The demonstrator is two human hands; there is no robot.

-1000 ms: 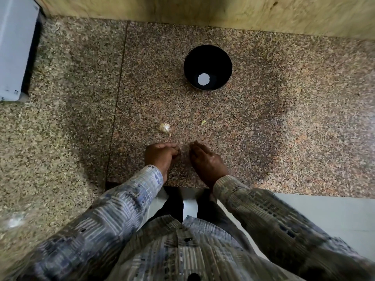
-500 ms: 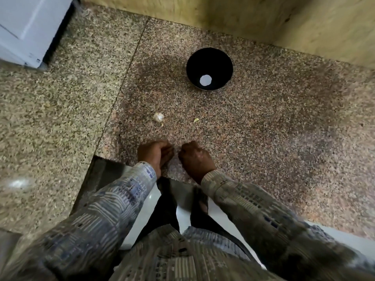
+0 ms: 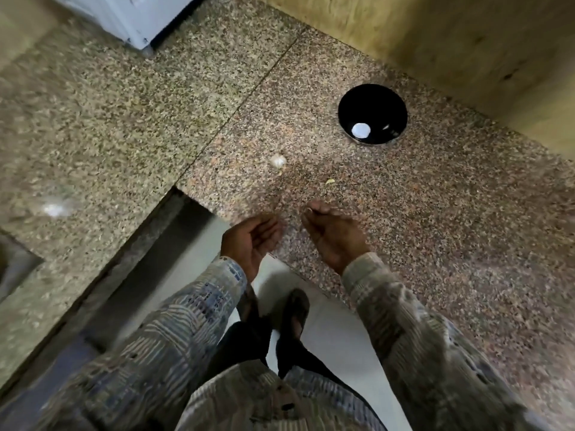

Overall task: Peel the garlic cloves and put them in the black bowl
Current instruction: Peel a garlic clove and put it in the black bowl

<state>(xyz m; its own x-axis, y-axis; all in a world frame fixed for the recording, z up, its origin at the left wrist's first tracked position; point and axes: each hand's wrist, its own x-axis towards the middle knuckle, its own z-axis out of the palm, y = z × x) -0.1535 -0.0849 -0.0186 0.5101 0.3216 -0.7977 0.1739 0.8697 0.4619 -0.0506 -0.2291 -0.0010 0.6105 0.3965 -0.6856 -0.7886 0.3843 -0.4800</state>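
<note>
Just above the front edge of the counter, the left hand is loosely cupped, the right hand too blurred to tell, perhaps pinching; the garlic clove lies mid-counter, the black bowl near its back edge.

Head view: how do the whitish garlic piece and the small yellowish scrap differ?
The whitish rounded garlic piece is clearly larger than the small yellowish scrap. The garlic piece is pale and lumpy; the scrap is a thin sliver. The garlic piece lies left of the scrap. Both rest on the speckled stone counter, untouched.
</note>
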